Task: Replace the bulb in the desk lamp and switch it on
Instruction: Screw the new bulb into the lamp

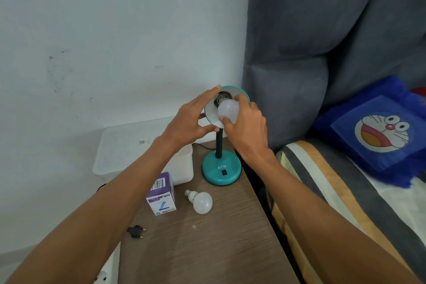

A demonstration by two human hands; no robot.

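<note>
A teal desk lamp stands on the wooden bedside table, its round base (221, 172) bearing a black switch and its shade (239, 90) tilted toward me. My right hand (247, 124) grips a white bulb (227, 108) whose screw end sits at the socket inside the shade. My left hand (191, 120) rests on the shade's left rim, thumb under its lower edge, fingers spread. A second white bulb (200, 202) lies loose on the table in front of the base. The lamp is unlit.
A purple-and-white bulb box (161, 196) stands left of the loose bulb. A black plug (136, 232) lies near the table's left edge. A white plastic bin (129, 145) sits behind. A bed with a blue cartoon cushion (378, 131) borders the right.
</note>
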